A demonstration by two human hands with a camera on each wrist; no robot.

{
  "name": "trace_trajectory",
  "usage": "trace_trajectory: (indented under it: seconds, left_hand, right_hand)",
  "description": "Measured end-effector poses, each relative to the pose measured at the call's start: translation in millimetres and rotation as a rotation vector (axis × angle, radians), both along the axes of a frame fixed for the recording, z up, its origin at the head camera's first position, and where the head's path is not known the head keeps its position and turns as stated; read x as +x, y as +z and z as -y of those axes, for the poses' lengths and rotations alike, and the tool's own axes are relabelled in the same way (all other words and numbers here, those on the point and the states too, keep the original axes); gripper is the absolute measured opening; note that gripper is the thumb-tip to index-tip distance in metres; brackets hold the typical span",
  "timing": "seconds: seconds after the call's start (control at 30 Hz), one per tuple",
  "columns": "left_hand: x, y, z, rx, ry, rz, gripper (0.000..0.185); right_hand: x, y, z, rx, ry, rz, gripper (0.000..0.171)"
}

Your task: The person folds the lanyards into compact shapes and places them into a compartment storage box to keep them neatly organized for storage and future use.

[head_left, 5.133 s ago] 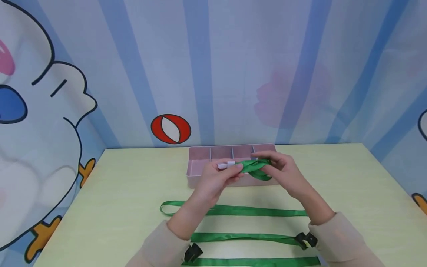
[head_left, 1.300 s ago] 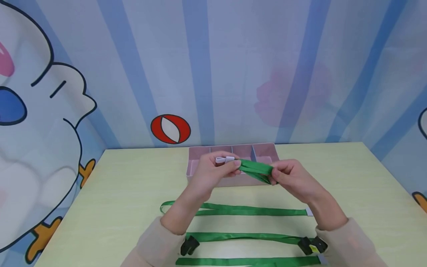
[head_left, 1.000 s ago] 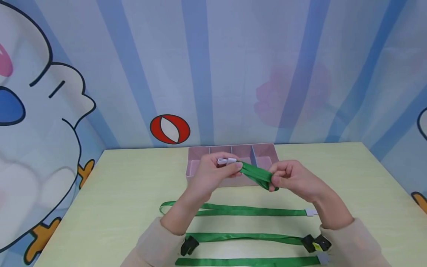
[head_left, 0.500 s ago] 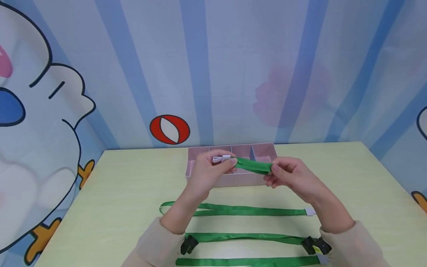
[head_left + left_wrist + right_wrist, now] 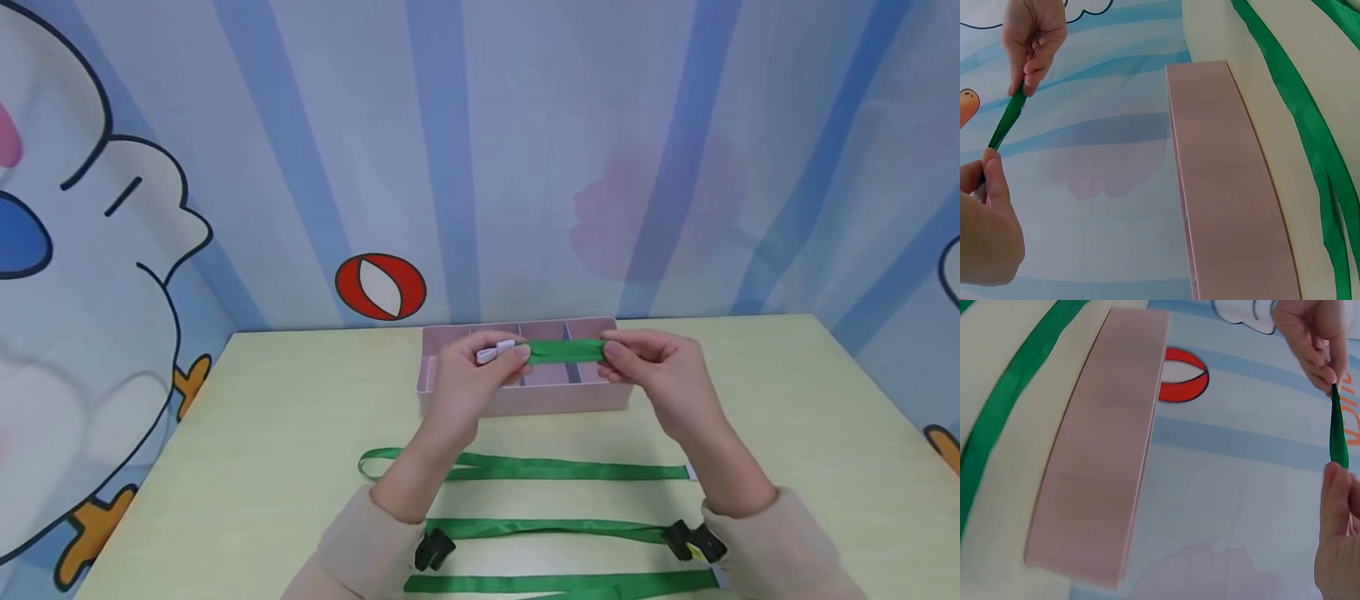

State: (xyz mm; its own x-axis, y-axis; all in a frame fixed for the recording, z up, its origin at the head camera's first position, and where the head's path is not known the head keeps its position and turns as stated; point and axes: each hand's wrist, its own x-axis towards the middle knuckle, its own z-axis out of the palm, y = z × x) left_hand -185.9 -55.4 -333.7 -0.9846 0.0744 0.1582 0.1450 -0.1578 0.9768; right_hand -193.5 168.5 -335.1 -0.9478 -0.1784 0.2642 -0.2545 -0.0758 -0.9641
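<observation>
Between my two hands a green lanyard (image 5: 564, 352), folded into a short flat bundle, is stretched level in front of the pink box. My left hand (image 5: 474, 375) pinches its left end, where a white clip (image 5: 495, 351) sticks out past the fingers. The other end is pinched between thumb and fingers of my right hand (image 5: 660, 367). Seen from the left wrist, the folded strap (image 5: 1007, 124) runs thin and edge-on from one hand to the other. The right wrist view also has the green strap (image 5: 1337, 434) held taut between the fingertips.
A pink divided box (image 5: 555, 402) stands at the table's back edge, behind the hands. Three more green lanyards lie stretched across the table: one nearest the box (image 5: 570, 469), a middle one (image 5: 547, 528) and a front one (image 5: 555, 583). Black wrist mounts (image 5: 435, 550) overlap the lower two.
The loose loops of the green lanyard have been drawn into a flat, neat bundle. Both hands have risen slightly, and the right hand has levelled its end.
</observation>
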Motion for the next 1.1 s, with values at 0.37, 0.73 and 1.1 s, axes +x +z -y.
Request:
trace_trajectory:
  seconds: [0.37,0.73,1.1]
  left_hand:
    - [3.1,-2.9,-0.8,0.012,-0.015,0.053,0.017]
    - [3.8,-6.9,-3.8,0.001,-0.029,0.116,0.020]
    - [7.2,-19.4,-21.2,0.046,0.010,0.138,0.020]
  right_hand:
    - [4.5,3.3,1.2,0.289,-0.169,-0.046,0.017]
    - [2.7,2.9,-8.2,-0.076,-0.015,0.127,0.013]
    - [8.9,-7.1,7.0,0.597,-0.444,-0.505,0.005]
